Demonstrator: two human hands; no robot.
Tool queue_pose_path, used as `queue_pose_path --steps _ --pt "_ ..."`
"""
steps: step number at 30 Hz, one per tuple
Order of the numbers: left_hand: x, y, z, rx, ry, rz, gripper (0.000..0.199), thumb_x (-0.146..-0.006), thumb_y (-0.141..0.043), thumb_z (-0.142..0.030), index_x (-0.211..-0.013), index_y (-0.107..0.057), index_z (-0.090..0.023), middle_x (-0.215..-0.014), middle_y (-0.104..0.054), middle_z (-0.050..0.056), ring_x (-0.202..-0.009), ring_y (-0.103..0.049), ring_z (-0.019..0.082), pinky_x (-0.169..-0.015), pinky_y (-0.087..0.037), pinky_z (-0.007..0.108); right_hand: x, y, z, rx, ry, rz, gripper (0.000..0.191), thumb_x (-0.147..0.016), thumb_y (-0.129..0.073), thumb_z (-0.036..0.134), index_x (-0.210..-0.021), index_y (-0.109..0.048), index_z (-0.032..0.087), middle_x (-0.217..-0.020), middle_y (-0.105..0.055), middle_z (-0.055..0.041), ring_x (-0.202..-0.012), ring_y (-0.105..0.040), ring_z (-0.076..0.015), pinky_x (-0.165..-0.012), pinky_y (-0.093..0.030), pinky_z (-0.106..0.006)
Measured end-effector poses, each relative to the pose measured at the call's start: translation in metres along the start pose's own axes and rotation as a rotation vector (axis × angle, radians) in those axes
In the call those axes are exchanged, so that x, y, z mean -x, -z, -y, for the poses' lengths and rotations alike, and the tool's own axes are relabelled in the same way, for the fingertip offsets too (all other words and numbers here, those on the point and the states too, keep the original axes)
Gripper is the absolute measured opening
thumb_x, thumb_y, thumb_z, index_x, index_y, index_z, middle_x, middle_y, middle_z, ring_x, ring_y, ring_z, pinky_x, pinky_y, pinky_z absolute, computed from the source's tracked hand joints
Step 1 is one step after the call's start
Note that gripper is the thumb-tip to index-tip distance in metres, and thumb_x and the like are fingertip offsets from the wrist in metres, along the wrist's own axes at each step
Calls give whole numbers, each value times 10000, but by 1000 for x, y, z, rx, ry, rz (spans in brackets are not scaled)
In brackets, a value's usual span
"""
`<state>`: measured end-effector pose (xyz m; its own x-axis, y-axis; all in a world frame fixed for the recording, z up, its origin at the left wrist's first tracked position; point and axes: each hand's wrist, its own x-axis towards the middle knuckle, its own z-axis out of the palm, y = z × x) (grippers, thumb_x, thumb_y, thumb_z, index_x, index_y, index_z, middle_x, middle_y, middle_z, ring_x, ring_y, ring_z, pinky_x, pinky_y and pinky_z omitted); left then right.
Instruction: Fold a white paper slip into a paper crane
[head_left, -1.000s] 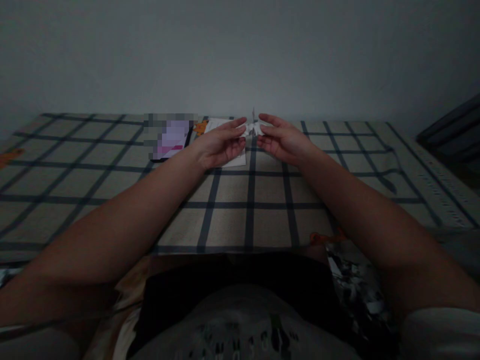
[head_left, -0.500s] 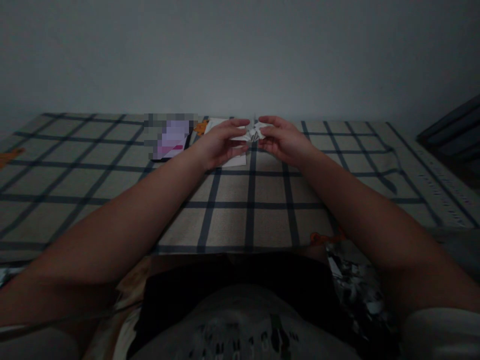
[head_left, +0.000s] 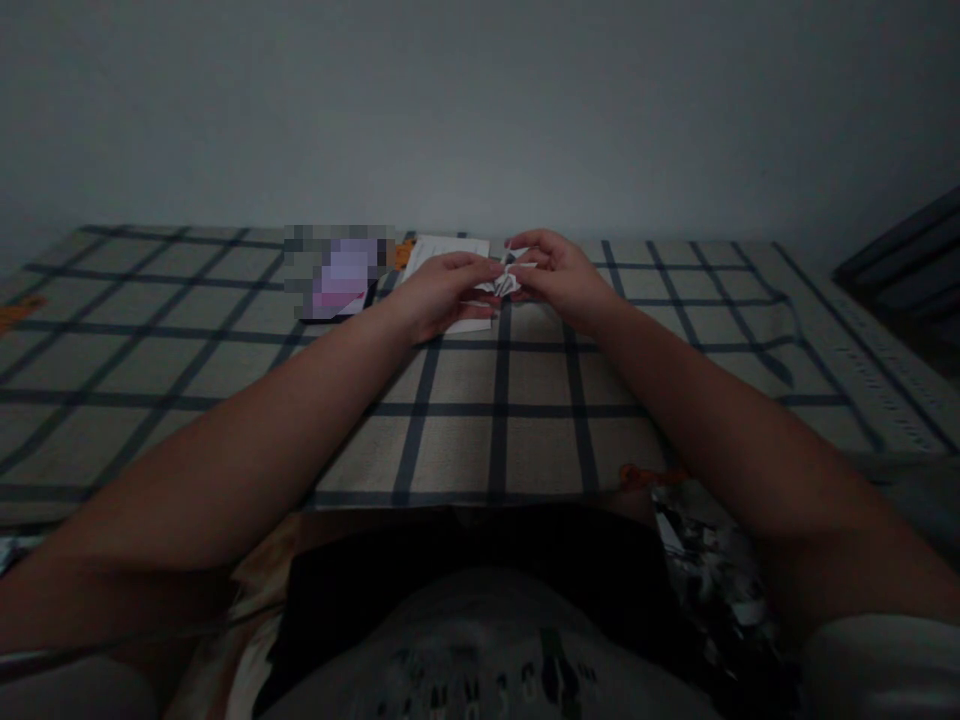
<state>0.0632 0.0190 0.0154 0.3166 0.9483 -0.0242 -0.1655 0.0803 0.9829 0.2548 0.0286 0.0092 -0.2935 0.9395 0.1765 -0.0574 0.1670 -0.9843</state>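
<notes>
Between my two hands, above the table, is a small piece of folded white paper (head_left: 507, 284). My left hand (head_left: 448, 292) pinches its left side, with the thumb on the near face and the other fingers below. My right hand (head_left: 564, 276) grips the right side between thumb and fingers, its index finger arched over the top. White sheets (head_left: 459, 245) lie flat on the cloth behind and beneath my left hand, which partly hides them.
A checked cloth (head_left: 457, 440) covers the table. Left of the sheets lies a device with a purple, blurred-out screen (head_left: 349, 270). Orange patches show at the far left and the near edge. A dark slatted object (head_left: 911, 270) stands at the right.
My fingers have closed in on the folded paper, and its shape looks turned and more bunched. My left fingers have dropped, uncovering more of the sheets behind.
</notes>
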Motion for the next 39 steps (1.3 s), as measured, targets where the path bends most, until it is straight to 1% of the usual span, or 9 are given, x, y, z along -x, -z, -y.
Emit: queue_pose_path --steps 5,10,15,17,22,26,30,34,39 --pt "1 -3 -1 -13 -28 -42 132 -830 -796 -245 -877 -703 -164 -868 -740 53 -738 -713 145 -752 -615 310 0 0 0 27 18 -23 335 -795 -760 229 -1103 -634 268 -927 -673 -9 -936 -691 -203 -798 -611 -336" --pt "0 -3 4 -77 -84 -63 212 -749 -860 -226 -901 -726 -163 -887 -756 66 -777 -722 169 -686 -597 281 2 -1 4 135 70 -30 361 -762 -812 260 -1083 -645 261 -955 -664 -21 -960 -691 -226 -767 -603 -330" --pt "5 -5 4 -174 -154 -96 260 -733 -893 -293 -919 -766 -164 -878 -761 71 -793 -710 171 -706 -597 279 6 -2 7 209 123 3 393 -772 -832 297 -1117 -646 263 -1076 -665 -48 -1089 -664 -251 -799 -594 -308" --pt "6 -5 2 -167 -165 -109 262 -730 -898 -314 -905 -771 -165 -883 -764 70 -818 -710 176 -717 -600 277 7 -3 8 210 147 3 401 -780 -835 314 -1129 -641 272 -1070 -663 -44 -1088 -663 -247 -815 -598 -315" --pt "4 -4 1 -37 -162 -133 306 -729 -908 -392 -871 -757 -167 -901 -762 64 -869 -718 181 -763 -620 285 2 -1 3 197 181 -49 398 -830 -797 345 -1176 -613 279 -988 -657 -14 -984 -699 -219 -832 -612 -350" --pt "-1 -1 3 43 -113 -109 305 -740 -903 -389 -881 -744 -171 -908 -763 52 -869 -728 168 -806 -627 291 -8 5 -9 300 266 5 445 -873 -753 385 -1260 -575 256 -995 -663 -21 -955 -713 -221 -839 -624 -384" --pt "-3 0 3 66 -33 -93 214 -799 -857 -316 -857 -735 -151 -918 -762 74 -801 -716 148 -789 -624 276 -11 8 -14 391 324 41 454 -889 -732 381 -1289 -574 236 -1023 -674 -37 -998 -715 -241 -868 -626 -406" --pt "-2 -2 2 61 -36 -59 159 -826 -826 -270 -869 -729 -152 -905 -760 71 -805 -720 143 -750 -620 247 -8 6 -9 353 293 -17 413 -878 -741 320 -1259 -603 237 -1020 -678 -35 -1022 -716 -246 -877 -629 -410" --pt "-1 -2 0 61 19 -36 143 -842 -815 -224 -919 -723 -147 -910 -760 69 -763 -716 119 -721 -605 219 -7 4 -4 149 160 -99 374 -851 -739 190 -1200 -613 241 -953 -672 1 -921 -723 -192 -865 -650 -386"
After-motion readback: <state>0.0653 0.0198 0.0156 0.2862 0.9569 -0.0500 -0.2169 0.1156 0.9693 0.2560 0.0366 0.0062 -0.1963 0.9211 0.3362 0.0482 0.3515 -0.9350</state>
